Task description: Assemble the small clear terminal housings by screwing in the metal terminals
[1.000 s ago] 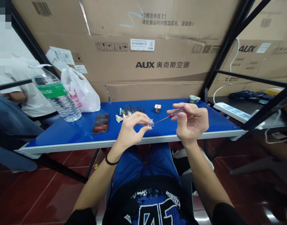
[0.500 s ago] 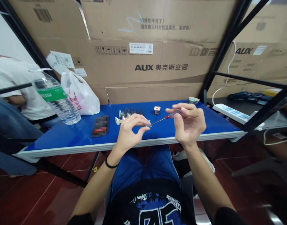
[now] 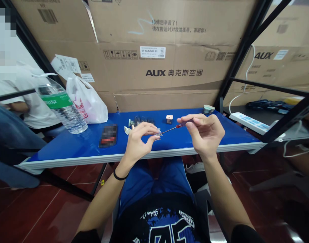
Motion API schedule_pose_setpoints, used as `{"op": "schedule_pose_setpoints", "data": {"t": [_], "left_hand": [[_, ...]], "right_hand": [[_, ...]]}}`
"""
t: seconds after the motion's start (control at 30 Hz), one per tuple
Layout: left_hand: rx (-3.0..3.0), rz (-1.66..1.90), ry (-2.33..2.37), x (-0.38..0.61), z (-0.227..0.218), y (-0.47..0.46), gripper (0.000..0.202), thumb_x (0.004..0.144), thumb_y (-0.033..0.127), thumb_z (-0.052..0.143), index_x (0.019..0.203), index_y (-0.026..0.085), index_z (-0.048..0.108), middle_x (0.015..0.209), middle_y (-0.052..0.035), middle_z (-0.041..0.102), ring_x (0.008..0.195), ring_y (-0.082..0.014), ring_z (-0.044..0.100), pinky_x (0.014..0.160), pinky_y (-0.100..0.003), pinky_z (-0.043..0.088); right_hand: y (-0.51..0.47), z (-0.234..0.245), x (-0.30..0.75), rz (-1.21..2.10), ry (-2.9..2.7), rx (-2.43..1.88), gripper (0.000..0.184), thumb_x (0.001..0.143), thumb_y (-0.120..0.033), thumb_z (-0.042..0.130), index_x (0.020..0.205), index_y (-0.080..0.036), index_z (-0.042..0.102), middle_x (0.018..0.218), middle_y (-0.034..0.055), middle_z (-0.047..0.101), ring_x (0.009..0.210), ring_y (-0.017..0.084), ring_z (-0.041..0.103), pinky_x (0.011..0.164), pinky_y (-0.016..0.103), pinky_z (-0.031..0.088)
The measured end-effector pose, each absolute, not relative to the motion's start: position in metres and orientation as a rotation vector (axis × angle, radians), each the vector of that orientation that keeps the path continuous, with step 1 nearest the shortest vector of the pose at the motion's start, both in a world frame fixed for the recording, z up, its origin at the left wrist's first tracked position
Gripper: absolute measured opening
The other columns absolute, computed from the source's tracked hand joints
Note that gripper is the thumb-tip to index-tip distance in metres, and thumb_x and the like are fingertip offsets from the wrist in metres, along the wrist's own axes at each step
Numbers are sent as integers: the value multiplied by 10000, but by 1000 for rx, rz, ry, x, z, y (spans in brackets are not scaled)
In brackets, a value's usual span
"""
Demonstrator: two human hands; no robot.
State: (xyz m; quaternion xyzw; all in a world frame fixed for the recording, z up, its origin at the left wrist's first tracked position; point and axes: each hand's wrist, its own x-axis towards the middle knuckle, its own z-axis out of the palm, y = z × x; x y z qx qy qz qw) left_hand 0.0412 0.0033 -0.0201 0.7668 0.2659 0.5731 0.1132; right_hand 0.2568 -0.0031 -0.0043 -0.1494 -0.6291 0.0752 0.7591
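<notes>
My left hand [image 3: 139, 141] pinches a small clear plastic part [image 3: 157, 132] between thumb and fingers, just above the front of the blue table [image 3: 75, 148]. My right hand [image 3: 205, 133] grips a thin screwdriver [image 3: 173, 128] with a red and clear handle; its metal tip meets the small part. Behind my hands, a cluster of small dark and cream parts [image 3: 139, 120] lies on the table, with a small tan block [image 3: 169, 118] to its right.
A water bottle [image 3: 60, 106] and a white plastic bag [image 3: 87, 101] stand at the table's left. A dark flat device [image 3: 109, 135] lies nearby. Cardboard boxes [image 3: 156, 57] form a wall behind. A white power strip [image 3: 247, 121] lies right. Another person [image 3: 23, 101] sits left.
Both hands drifted slightly left and a little lower while keeping the screwdriver tip at the small part. The view shifted a little.
</notes>
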Motion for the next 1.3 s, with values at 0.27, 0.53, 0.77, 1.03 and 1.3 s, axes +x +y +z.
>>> {"op": "schedule_pose_setpoints", "data": {"t": [0.27, 0.53, 0.77, 1.03, 1.3], "left_hand": [[2302, 1678, 764, 42, -22, 5, 43, 908, 140, 785, 935, 173, 793, 989, -67, 760, 880, -162, 768, 779, -295, 721], [2377, 1686, 763, 41, -25, 9, 89, 887, 85, 793, 930, 163, 792, 973, -59, 758, 863, -151, 762, 760, -261, 707], [2352, 1692, 766, 41, -23, 7, 81, 895, 90, 786, 934, 161, 791, 978, -64, 756, 882, -156, 766, 772, -273, 713], [2388, 1664, 772, 43, -28, 11, 73, 899, 105, 783, 934, 169, 795, 974, -68, 768, 872, -168, 770, 758, -292, 717], [2392, 1677, 803, 39, -28, 14, 53, 898, 120, 797, 921, 168, 792, 974, -67, 769, 860, -164, 772, 769, -295, 712]], "right_hand": [[-1, -7, 258, -30, -1364, -371, 167, 910, -174, 814, 946, -235, 662, 965, 14, 763, 829, 192, 795, 692, 368, 686], [-4, -7, 253, -17, -1326, -401, 260, 852, -191, 886, 847, -237, 630, 770, -34, 677, 716, 164, 738, 648, 342, 665], [-5, -7, 252, 211, -1405, -377, 112, 985, -223, 738, 1031, -248, 639, 1077, 37, 788, 954, 221, 818, 810, 432, 716], [3, -12, 254, 4, -1364, -377, 237, 854, -88, 851, 919, -246, 688, 859, -14, 728, 797, 183, 770, 674, 359, 661], [-9, -6, 253, 268, -1470, -382, 86, 1009, -173, 689, 1034, -238, 638, 1173, 61, 791, 1032, 229, 816, 853, 436, 719]]}}
